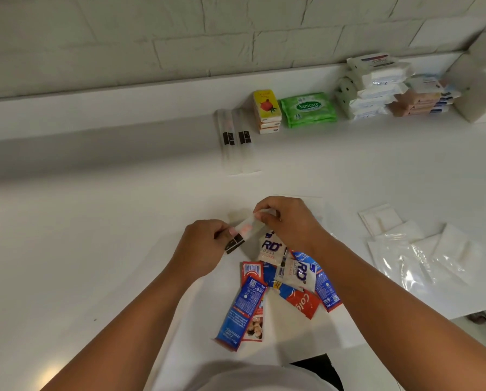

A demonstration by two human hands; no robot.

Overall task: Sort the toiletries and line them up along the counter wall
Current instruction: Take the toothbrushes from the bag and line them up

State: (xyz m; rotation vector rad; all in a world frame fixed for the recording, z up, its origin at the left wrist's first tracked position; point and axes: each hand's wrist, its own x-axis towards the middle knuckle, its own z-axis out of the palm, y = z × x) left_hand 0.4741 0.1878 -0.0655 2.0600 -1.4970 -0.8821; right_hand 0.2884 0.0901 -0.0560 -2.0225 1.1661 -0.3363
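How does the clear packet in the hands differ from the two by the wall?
The held packet is gripped at both ends by left hand and right hand, slanted; the pair by the wall lies untouched, side by side on the counter. Both are clear with dark labels.

Both hands, left hand (205, 245) and right hand (286, 221), pinch a clear wrapped packet (243, 232) above toothpaste sachets (278, 289) on the desk (95, 249).

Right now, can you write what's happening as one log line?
step: sorting | left hand: holds clear packet | right hand: pinches its other end | sachets: unsorted pile
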